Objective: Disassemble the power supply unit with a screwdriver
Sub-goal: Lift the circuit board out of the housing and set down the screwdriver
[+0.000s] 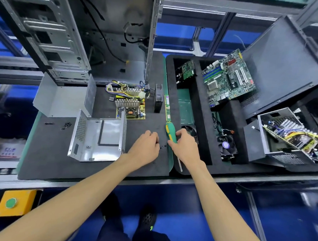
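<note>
On the mat (63, 163): PSU parts, already split.
Case (98, 135): empty shell, left of both hands; cover (61, 96) stood behind it.
Board (130, 104): freed, lying beyond the case, well apart from the hands; heatsinks up, wires bunched at its far end.
Screwdriver (171, 134): green-and-yellow handle; long axis ran away from the person, handle far, shaft near, along the mat's right edge.
Right hand (185, 145): fingers curled around the handle; the nearer hand to the tool, touching it.
Left hand (145, 145): fingers curled down over loose screws (162, 146) lying between the hands; whether it pinched one, cannot tell.
Screw pile (66, 125): on the mat's left, past the case.
Judgement: teardown looked nearly done; next move likely gathering screws leftward to the pile, a reach for the left hand.
Tray (204, 159): right of the mat, with a motherboard (228, 78) and fan (227, 145).
</note>
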The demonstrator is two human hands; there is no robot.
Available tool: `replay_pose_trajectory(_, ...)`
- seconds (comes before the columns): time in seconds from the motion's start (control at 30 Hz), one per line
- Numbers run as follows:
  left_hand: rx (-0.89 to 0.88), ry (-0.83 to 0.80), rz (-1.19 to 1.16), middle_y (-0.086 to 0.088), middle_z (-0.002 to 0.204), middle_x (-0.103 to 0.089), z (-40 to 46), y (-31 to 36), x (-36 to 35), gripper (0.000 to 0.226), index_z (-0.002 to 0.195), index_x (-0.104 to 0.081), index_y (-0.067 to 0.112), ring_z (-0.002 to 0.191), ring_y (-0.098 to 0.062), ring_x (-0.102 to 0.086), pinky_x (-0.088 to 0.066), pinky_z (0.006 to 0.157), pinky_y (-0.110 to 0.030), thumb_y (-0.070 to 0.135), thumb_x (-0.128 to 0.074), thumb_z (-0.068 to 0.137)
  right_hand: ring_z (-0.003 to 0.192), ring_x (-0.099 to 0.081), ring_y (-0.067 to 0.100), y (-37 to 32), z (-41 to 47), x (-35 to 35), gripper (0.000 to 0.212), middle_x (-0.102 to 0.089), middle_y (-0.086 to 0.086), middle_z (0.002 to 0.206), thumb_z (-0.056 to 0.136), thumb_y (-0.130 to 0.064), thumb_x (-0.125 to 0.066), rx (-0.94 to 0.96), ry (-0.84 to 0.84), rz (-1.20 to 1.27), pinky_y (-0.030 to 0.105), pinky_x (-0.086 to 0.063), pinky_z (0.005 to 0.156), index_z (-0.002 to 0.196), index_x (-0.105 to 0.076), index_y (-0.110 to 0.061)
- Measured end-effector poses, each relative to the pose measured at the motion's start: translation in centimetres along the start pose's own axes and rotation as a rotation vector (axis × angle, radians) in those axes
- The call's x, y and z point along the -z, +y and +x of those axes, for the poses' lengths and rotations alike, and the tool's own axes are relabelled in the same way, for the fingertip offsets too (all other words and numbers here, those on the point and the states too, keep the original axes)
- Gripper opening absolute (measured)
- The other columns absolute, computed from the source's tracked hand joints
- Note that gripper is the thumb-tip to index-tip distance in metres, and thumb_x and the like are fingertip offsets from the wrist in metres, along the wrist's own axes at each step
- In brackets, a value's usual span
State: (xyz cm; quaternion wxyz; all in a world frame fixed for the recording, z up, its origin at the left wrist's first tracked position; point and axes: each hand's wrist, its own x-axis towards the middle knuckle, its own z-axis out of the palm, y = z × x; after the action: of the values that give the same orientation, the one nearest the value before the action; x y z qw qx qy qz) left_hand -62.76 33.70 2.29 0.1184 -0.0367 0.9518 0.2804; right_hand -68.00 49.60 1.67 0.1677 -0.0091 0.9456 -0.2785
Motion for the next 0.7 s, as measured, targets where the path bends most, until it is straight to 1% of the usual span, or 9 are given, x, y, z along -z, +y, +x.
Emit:
replay_pose_trajectory(0.13, -0.043, 0.049, 0.133, -0.009, 0.111, -0.045, 0.3, 0.5, -0.3, 0.030, 0.114, -0.053, 0.014, 0.101, -0.026, -0.049, -0.051, 0.082, -0.040, 0.038, -0.057, 0.096, 0.077, -0.060, 0.015, 0.4, 0.3, 0.0, 0.036, -0.066, 0.003, 0.097, 0.094, -0.040, -0.069, 0.019, -0.011, 0.023, 0.024, -0.033, 0.052, 0.118, -0.054, -0.018)
replay_pose_trajectory(0.23, -0.132, 0.072, 0.237, -0.008, 0.112, -0.045, 0.6, 1.4, -0.7, 0.034, 0.117, -0.052, 0.019, 0.103, -0.026, -0.047, -0.048, 0.078, -0.038, 0.044, -0.057, 0.094, 0.079, -0.063, 0.017, 0.7, 0.3, 0.0, 0.033, -0.069, 0.004, 0.095, 0.096, -0.040, -0.065, 0.031, -0.013, 0.048, 0.026, -0.036, 0.054, 0.118, -0.055, -0.018)
replay_pose_trajectory(0.33, -0.166, 0.054, 0.271, -0.007, 0.114, -0.046, 1.1, 1.8, -1.0, 0.027, 0.118, -0.052, 0.019, 0.107, -0.027, -0.045, -0.048, 0.080, -0.039, 0.034, -0.055, 0.096, 0.083, -0.065, 0.019, 0.8, 0.5, 0.1, 0.032, -0.070, 0.004, 0.094, 0.096, -0.040, -0.064, 0.038, -0.020, 0.054, 0.031, -0.041, 0.060, 0.117, -0.055, -0.018)
replay_pose_trajectory(0.4, -0.177, 0.043, 0.255, -0.006, 0.112, -0.047, 1.3, 1.6, -0.9, 0.017, 0.112, -0.053, 0.017, 0.106, -0.026, -0.044, -0.048, 0.077, -0.039, 0.024, -0.052, 0.097, 0.078, -0.063, 0.016, 0.9, 0.6, 0.1, 0.031, -0.069, 0.003, 0.092, 0.096, -0.041, -0.064, 0.042, -0.024, 0.056, 0.030, -0.040, 0.058, 0.116, -0.055, -0.019)
replay_pose_trajectory(0.5, -0.178, -0.011, 0.217, -0.005, 0.105, -0.051, 1.5, 1.1, -0.3, 0.008, 0.101, -0.055, 0.015, 0.102, -0.024, -0.048, -0.049, 0.074, -0.039, 0.018, -0.052, 0.094, 0.073, -0.061, 0.014, 1.0, 0.7, 0.2, 0.031, -0.068, 0.002, 0.090, 0.096, -0.041, -0.065, 0.050, -0.029, 0.058, 0.027, -0.038, 0.054, 0.115, -0.055, -0.019)
replay_pose_trajectory(0.57, -0.162, -0.047, 0.203, -0.004, 0.102, -0.053, 1.5, 0.9, 0.2, 0.003, 0.093, -0.055, 0.016, 0.099, -0.025, -0.051, -0.049, 0.076, -0.040, 0.016, -0.053, 0.090, 0.075, -0.062, 0.015, 1.0, 0.7, 0.1, 0.032, -0.068, 0.002, 0.090, 0.096, -0.042, -0.064, 0.054, -0.033, 0.047, 0.029, -0.040, 0.056, 0.116, -0.055, -0.019)
replay_pose_trajectory(0.63, -0.136, -0.073, 0.191, -0.004, 0.100, -0.052, 1.4, 0.7, 0.6, 0.002, 0.088, -0.052, 0.018, 0.097, -0.025, -0.053, -0.050, 0.078, -0.041, 0.017, -0.054, 0.088, 0.077, -0.063, 0.016, 1.1, 0.7, 0.1, 0.032, -0.068, 0.002, 0.090, 0.096, -0.043, -0.064, 0.053, -0.034, 0.049, 0.030, -0.041, 0.057, 0.116, -0.055, -0.019)
replay_pose_trajectory(0.7, -0.107, -0.094, 0.163, -0.003, 0.100, -0.048, 1.1, 0.3, 0.7, 0.006, 0.091, -0.055, 0.018, 0.096, -0.024, -0.053, -0.051, 0.081, -0.043, 0.023, -0.056, 0.089, 0.076, -0.062, 0.014, 1.2, 0.7, 0.2, 0.032, -0.067, 0.000, 0.090, 0.096, -0.043, -0.064, 0.053, -0.037, 0.050, 0.028, -0.041, 0.057, 0.116, -0.055, -0.019)
